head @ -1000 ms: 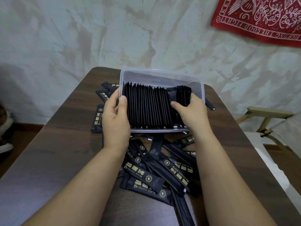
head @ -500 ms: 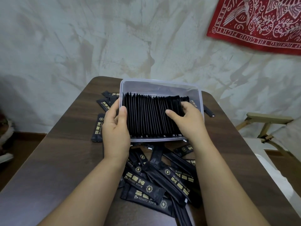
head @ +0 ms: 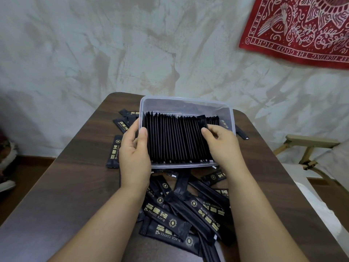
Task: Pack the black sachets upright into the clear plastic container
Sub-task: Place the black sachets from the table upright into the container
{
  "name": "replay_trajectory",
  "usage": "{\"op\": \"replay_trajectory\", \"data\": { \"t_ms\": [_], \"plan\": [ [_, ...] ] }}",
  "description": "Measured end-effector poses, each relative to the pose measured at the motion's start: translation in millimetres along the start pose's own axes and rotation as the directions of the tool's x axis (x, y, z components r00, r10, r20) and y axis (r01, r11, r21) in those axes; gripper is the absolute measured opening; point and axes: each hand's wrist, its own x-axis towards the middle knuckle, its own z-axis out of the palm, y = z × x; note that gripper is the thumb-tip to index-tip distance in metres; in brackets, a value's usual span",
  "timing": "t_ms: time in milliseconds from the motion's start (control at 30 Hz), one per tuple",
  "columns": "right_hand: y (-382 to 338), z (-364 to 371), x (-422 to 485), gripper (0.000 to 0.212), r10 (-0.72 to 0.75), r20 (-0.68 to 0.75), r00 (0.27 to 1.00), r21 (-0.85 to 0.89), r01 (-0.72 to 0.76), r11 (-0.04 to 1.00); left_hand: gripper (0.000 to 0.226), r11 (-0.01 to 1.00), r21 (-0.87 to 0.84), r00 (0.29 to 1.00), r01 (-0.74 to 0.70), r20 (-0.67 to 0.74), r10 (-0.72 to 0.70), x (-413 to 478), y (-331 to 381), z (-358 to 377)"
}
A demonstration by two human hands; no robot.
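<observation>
A clear plastic container (head: 187, 100) stands on the dark wooden table (head: 66, 186). A tight row of black sachets (head: 173, 138) stands on edge inside it, filling it from the left wall most of the way across. My left hand (head: 132, 154) grips the container's left wall, with the thumb over the rim and against the first sachet. At the right end of the row, my right hand (head: 222, 146) holds the last sachets with thumb on top and fingers curled behind them. A pile of loose sachets (head: 188, 210) lies flat in front of the container, between my forearms.
More loose sachets lie left of the container (head: 114, 152) and behind its left corner, and one pokes out at its right (head: 242, 134). A wooden folding chair (head: 309, 148) stands right of the table. A red printed cloth (head: 302, 29) hangs on the wall.
My right hand has slid leftward along the row and squeezed the right-hand sachets against the rest. My left hand has stayed on the container's left wall.
</observation>
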Motion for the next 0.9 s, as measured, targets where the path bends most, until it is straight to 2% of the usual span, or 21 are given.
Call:
{"op": "replay_trajectory", "data": {
  "t_ms": [300,400,533,600,667,733,800,900],
  "plan": [
    [8,5,4,0.031,-0.030,0.096,0.995,-0.170,0.046,0.984,0.030,1.000,-0.018,1.000,-0.017,-0.005,0.017,1,0,1],
    [8,5,4,0.033,-0.029,0.048,0.998,-0.129,0.035,0.991,0.029,1.000,-0.018,1.000,-0.012,-0.005,0.011,1,-1,0],
    [7,3,1,0.009,-0.014,0.014,1.000,-0.038,0.014,0.999,0.029,1.000,-0.007,1.000,-0.016,-0.004,0.016,1,-4,-1],
    [5,3,-1,0.017,-0.010,0.033,0.999,-0.016,0.010,1.000,0.030,1.000,-0.013,1.000,-0.015,-0.006,0.015,1,-4,-1],
    [2,4,-3,0.037,0.012,0.080,0.997,-0.003,-0.012,1.000,0.030,1.000,-0.018,1.000,-0.014,-0.008,0.014,1,-4,0],
    [-1,6,-5,0.053,0.022,0.117,0.993,-0.088,-0.011,0.996,0.031,1.000,-0.015,1.000,-0.020,-0.007,0.020,1,-4,0],
    [-1,10,-6,0.061,0.021,0.099,0.995,-0.164,-0.005,0.986,0.030,1.000,-0.014,1.000,-0.015,-0.009,0.014,2,-4,0],
    [-2,12,-5,0.061,0.027,0.066,0.997,-0.177,-0.015,0.984,0.030,1.000,-0.022,1.000,-0.012,-0.005,0.012,2,-4,0]
  ]
}}
